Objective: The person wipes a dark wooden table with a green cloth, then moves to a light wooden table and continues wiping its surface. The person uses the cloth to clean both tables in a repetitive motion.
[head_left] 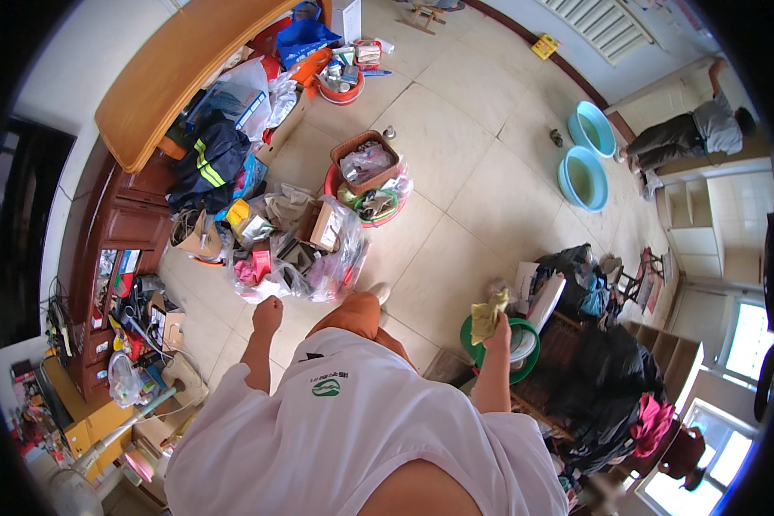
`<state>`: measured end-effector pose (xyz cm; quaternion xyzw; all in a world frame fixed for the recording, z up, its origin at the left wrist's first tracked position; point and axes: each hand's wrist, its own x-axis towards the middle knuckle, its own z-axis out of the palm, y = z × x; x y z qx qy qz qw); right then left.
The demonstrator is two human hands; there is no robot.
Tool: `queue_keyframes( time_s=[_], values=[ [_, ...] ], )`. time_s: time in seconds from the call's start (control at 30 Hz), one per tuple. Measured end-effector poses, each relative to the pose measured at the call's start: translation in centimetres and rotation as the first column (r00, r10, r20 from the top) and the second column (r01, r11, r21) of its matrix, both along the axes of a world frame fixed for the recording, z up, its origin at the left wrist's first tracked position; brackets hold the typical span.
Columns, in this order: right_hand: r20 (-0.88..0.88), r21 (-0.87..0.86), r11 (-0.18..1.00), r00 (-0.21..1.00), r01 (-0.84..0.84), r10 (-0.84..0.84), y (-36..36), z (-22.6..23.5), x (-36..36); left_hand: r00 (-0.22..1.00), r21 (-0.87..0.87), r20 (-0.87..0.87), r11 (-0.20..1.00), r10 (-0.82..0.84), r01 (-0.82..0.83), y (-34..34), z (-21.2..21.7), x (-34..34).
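My left hand (267, 315) hangs closed in a loose fist with nothing in it, just in front of a heap of clear plastic bags (305, 258) full of boxes and oddments. My right hand (496, 330) grips a crumpled yellow cloth (488, 315) and holds it above a green basin (477, 344) with white dishes inside. My white shirt and orange trousers fill the lower middle of the view.
A red tub holding a brown basket (366, 160) stands on the tiled floor. Two blue basins (586, 155) sit at the far right near a bending person (688, 133). A wooden cabinet (112, 232) stands left; dark clothing is piled at right (593, 370).
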<state>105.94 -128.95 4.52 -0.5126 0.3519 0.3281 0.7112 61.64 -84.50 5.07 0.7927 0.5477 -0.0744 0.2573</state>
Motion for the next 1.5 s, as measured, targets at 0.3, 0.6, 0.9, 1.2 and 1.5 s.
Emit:
queue_keyframes(
  time_s=[0.3, 0.6, 0.9, 1.2, 1.5],
  values=[
    [-0.003, 0.049, 0.999, 1.0, 0.004, -0.004, 4.1, 0.6, 10.9, 0.996, -0.037, -0.034, 0.996, -0.085, 0.084, 3.2, -8.8, 8.0],
    [-0.076, -0.172, 0.984, 0.996, 0.04, -0.054, -1.1, 1.5, 22.8, 0.912, -0.048, 0.408, 0.997, -0.035, 0.06, 12.3, 1.1, 38.0],
    [-0.048, -0.093, 0.968, 0.972, -0.234, 0.231, 7.8, -3.0, 47.3, 0.955, 0.11, -0.205, 0.964, -0.215, 0.241, 9.7, -7.8, 38.3],
    [0.068, -0.165, 0.874, 0.879, -0.458, 0.473, 30.2, 1.1, 74.9, 0.97, 0.122, -0.187, 0.983, 0.155, -0.134, -1.5, -7.5, 45.9],
    [0.034, 0.034, 0.665, 0.666, -0.746, 0.745, 54.0, -2.4, 76.3, 0.765, -0.044, -0.063, 0.763, 0.642, -0.644, 3.9, -8.0, 52.6]
  ],
)
